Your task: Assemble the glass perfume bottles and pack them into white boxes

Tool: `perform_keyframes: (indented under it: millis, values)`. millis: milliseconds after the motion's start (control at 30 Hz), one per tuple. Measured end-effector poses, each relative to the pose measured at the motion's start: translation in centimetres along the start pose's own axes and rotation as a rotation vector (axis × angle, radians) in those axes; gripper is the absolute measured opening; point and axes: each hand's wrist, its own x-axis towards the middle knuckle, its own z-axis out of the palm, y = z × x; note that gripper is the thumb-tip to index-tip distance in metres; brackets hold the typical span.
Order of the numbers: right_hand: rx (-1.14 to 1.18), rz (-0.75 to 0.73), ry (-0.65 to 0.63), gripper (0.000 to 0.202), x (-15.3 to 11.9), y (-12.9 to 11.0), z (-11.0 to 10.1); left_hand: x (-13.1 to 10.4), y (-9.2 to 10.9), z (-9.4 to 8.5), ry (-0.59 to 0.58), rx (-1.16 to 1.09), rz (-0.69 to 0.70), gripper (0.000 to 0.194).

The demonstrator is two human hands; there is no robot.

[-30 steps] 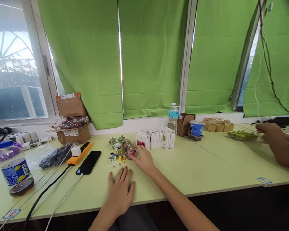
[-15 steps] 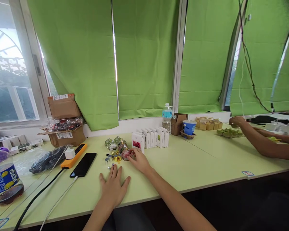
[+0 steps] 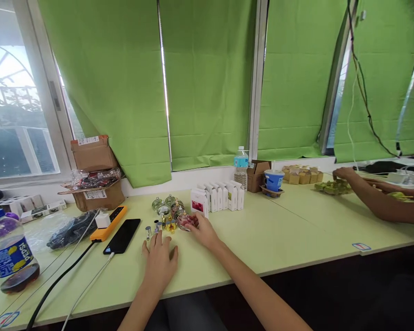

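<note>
My right hand (image 3: 206, 233) has its thumb and fingers closed on the right side of a round pink glass bottle (image 3: 184, 222) that rests on the table. My left hand (image 3: 161, 261) is low over the table with its fingers apart and slightly bent, their tips at a group of small gold and silver caps (image 3: 168, 224). One silver cap (image 3: 148, 232) stands by itself left of those fingertips. Behind are more round glass bottles (image 3: 163, 209) with a greenish look. I cannot tell whether a cap is under my left fingertips.
White boxes (image 3: 218, 197) stand in a row behind my right hand. At left are a phone (image 3: 122, 236), an orange power strip (image 3: 109, 223), cables and a Pepsi bottle (image 3: 12, 250). Another person's arm (image 3: 376, 197) works at right beside small tan boxes (image 3: 302, 175).
My left hand has drawn its fingers in and shifted slightly at the caps; a silver cap now stands apart at left. My right hand stays at the pink bottle. The view has shifted slightly.
</note>
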Motion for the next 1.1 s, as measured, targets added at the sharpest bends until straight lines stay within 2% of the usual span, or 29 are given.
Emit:
perform_keyframes:
  millis: [67, 267, 400, 533, 667, 867, 1100]
  values:
    - [0.029, 0.004, -0.010, 0.027, -0.5, -0.1, -0.1, -0.2, -0.1, -0.1, 0.037, -0.011, 0.022, 0.034]
    - [0.015, -0.007, -0.061, 0.024, -1.6, -0.9, -0.6, 0.1, -0.3, 0.5, -0.065, -0.089, 0.099, 0.046]
    - [-0.028, -0.018, -0.059, 0.029, -1.5, -1.2, -0.4, 0.7, -0.3, 0.9, -0.053, -0.071, 0.063, 0.047]
    - [-0.084, -0.040, -0.054, 0.033, -1.3, -1.2, -0.3, 1.6, -0.1, 0.8, -0.036, -0.012, 0.020, 0.041]
    - [-0.135, -0.122, -0.059, 0.027, -1.0, -1.1, -0.3, 2.8, 0.2, 0.8, -0.035, 0.027, 0.007, 0.034]
    - [-0.153, -0.106, -0.081, 0.025, -0.5, -1.3, -0.2, 5.0, 0.3, 1.5, -0.051, -0.009, -0.004, 0.030]
    - [-0.108, -0.064, -0.096, 0.023, -0.8, -1.7, -0.4, 6.0, -0.2, 2.1, -0.059, -0.159, 0.090, 0.020]
